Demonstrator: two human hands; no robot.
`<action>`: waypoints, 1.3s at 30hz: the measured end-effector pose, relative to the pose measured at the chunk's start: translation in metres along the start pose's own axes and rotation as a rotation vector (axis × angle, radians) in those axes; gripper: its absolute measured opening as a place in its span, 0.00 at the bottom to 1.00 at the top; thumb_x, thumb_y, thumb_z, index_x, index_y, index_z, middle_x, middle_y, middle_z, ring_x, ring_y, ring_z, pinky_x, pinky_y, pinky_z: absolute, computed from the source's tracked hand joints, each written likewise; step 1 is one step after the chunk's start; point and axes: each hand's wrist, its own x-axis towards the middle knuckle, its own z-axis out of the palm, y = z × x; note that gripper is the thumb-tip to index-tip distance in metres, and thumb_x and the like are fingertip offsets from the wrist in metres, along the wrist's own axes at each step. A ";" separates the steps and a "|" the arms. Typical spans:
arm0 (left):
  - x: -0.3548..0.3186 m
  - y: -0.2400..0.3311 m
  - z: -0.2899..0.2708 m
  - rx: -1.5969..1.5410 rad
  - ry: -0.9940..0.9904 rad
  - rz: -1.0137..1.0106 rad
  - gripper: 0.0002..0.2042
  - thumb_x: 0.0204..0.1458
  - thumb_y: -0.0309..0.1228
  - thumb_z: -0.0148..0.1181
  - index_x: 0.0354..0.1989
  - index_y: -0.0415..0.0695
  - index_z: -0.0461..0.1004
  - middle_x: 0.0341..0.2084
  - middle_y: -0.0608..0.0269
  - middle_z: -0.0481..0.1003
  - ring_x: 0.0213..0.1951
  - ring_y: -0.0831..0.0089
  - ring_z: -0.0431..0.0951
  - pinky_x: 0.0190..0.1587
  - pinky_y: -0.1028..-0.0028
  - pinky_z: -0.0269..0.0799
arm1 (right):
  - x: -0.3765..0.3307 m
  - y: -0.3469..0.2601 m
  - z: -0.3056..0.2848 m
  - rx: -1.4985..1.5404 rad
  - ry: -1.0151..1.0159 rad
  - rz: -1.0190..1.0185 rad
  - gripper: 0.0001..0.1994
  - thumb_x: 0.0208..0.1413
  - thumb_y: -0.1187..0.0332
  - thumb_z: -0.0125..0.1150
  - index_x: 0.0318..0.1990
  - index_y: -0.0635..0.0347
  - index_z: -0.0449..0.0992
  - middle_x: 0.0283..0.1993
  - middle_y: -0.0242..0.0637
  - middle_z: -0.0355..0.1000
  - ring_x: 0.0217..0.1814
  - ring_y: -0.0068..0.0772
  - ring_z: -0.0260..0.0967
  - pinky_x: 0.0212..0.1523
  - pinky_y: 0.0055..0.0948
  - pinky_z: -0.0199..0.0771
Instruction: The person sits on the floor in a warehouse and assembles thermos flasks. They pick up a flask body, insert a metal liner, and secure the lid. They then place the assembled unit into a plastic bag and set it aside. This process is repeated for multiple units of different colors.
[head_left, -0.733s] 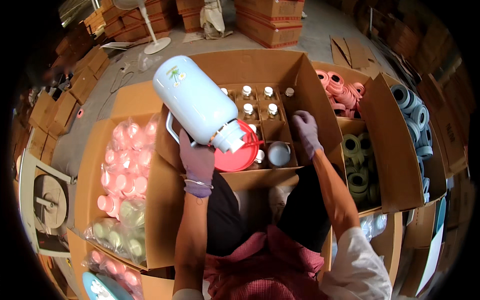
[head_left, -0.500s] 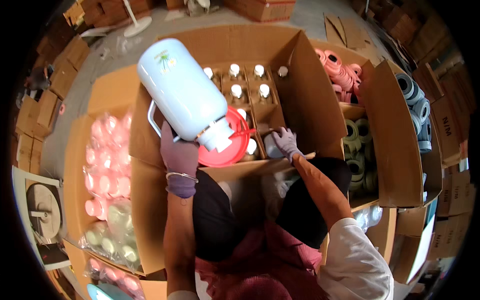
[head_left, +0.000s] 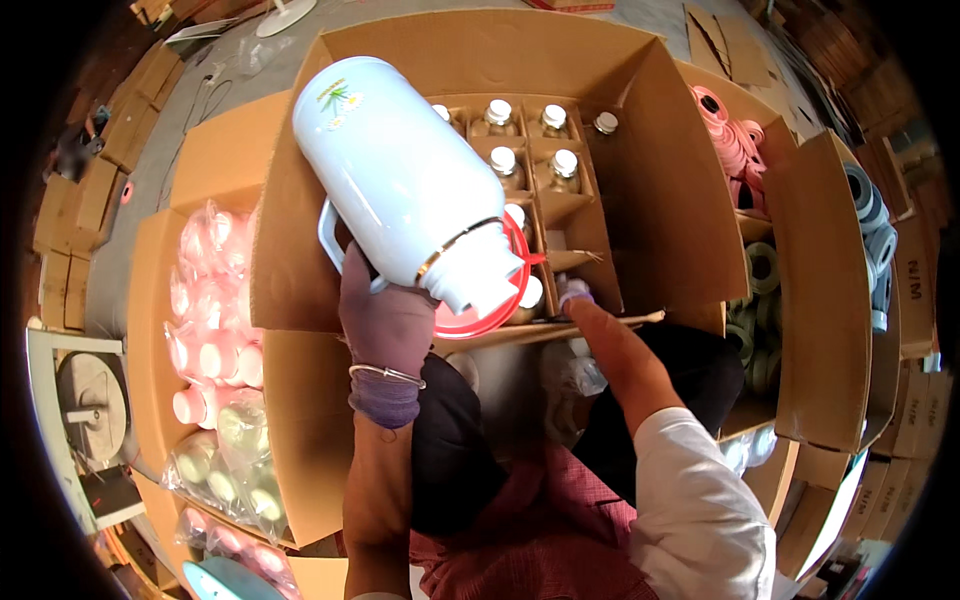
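A light blue thermos flask (head_left: pixel 400 165) with a white neck, a side handle and a small flower print tilts over the carton, its neck toward the lower right. My left hand (head_left: pixel 388 315), in a mauve glove, is closed on it near the handle and lower side. Behind its neck a round red plastic piece (head_left: pixel 515 300) shows in part. My right hand (head_left: pixel 574 293), gloved too, reaches down into a front compartment of the divided carton (head_left: pixel 660 200). Its fingers are mostly hidden there, and I cannot make out what they touch. White-capped bottles (head_left: pixel 563 172) stand in several compartments.
To the left, a carton holds bagged pink bottle-shaped parts (head_left: pixel 215 300) and pale green ones (head_left: pixel 245 450). On the right, cartons hold pink ring-shaped parts (head_left: pixel 735 140), green ones (head_left: pixel 762 268) and blue-grey ones (head_left: pixel 880 245). Carton flaps (head_left: pixel 825 290) stand up between them.
My right hand has gone deeper into the front compartment; the pale object under it no longer shows. The flask stays in my left hand, and the whole view has shifted.
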 end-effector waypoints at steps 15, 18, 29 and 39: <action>-0.021 0.007 -0.005 -1.312 0.109 -0.587 0.27 0.63 0.44 0.49 0.66 0.44 0.57 0.63 0.56 0.60 0.63 0.59 0.62 0.62 0.54 0.62 | -0.036 -0.040 -0.119 0.053 -0.352 -0.207 0.21 0.39 0.61 0.66 0.45 0.56 0.81 0.45 0.48 0.78 0.46 0.45 0.76 0.47 0.39 0.74; -0.025 -0.020 -0.004 -0.278 0.069 -0.123 0.26 0.54 0.30 0.51 0.63 0.41 0.60 0.57 0.51 0.66 0.57 0.61 0.68 0.57 0.61 0.67 | 0.001 -0.040 -0.074 -0.032 -0.256 -0.325 0.19 0.41 0.61 0.67 0.44 0.55 0.81 0.44 0.45 0.78 0.45 0.43 0.76 0.47 0.38 0.74; -0.014 -0.030 -0.003 -1.157 0.110 -0.293 0.20 0.63 0.44 0.49 0.60 0.51 0.66 0.56 0.59 0.68 0.57 0.58 0.67 0.55 0.46 0.67 | -0.027 -0.025 -0.106 -0.057 -0.161 -0.308 0.25 0.39 0.59 0.71 0.45 0.60 0.75 0.43 0.45 0.75 0.45 0.47 0.72 0.48 0.41 0.72; -0.003 -0.016 0.010 -1.430 0.150 -0.395 0.25 0.62 0.51 0.49 0.64 0.53 0.62 0.57 0.63 0.68 0.60 0.62 0.65 0.62 0.57 0.62 | -0.249 -0.113 -0.269 0.033 0.977 -0.470 0.39 0.30 0.55 0.77 0.50 0.62 0.61 0.44 0.41 0.60 0.49 0.45 0.60 0.52 0.40 0.63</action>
